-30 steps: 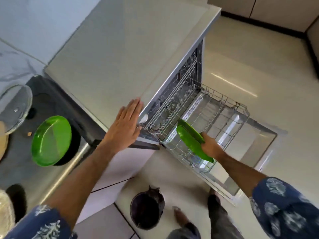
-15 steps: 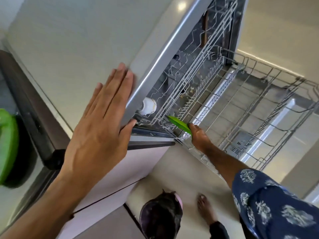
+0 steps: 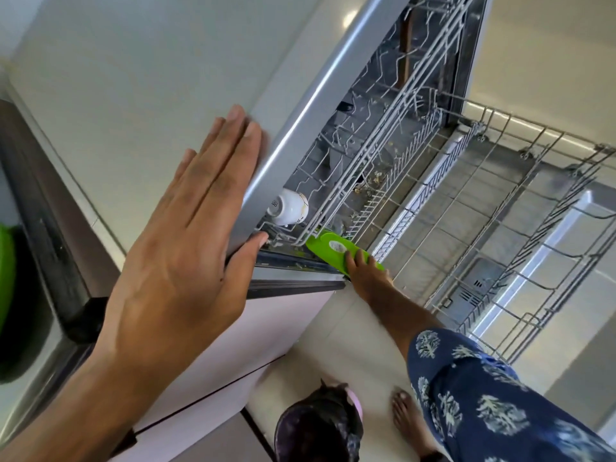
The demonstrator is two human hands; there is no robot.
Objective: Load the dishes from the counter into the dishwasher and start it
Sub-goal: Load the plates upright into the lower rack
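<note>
The dishwasher [image 3: 310,105] stands open with its lower wire rack [image 3: 500,201] pulled out over the door. My right hand [image 3: 370,278] grips a green plate [image 3: 333,250] by its near edge, at the left inner end of the lower rack, under the upper rack. A white cup [image 3: 288,208] lies on its side in the upper rack [image 3: 366,155]. My left hand [image 3: 186,248] rests flat, fingers together, on the pale countertop [image 3: 133,78] above the dishwasher, thumb hooked over its front edge. A second green plate [image 3: 6,275] shows at the far left edge on the dark hob.
A dark bin with a black liner [image 3: 320,425] stands on the floor below the counter. My bare foot [image 3: 410,418] is beside it. The open dishwasher door [image 3: 566,261] lies flat under the rack. Pale floor tiles extend to the right.
The view has moved closer to the dishwasher. My right hand has carried the green plate from the rack's near side deeper in, to its left inner end. My left hand stays on the counter.
</note>
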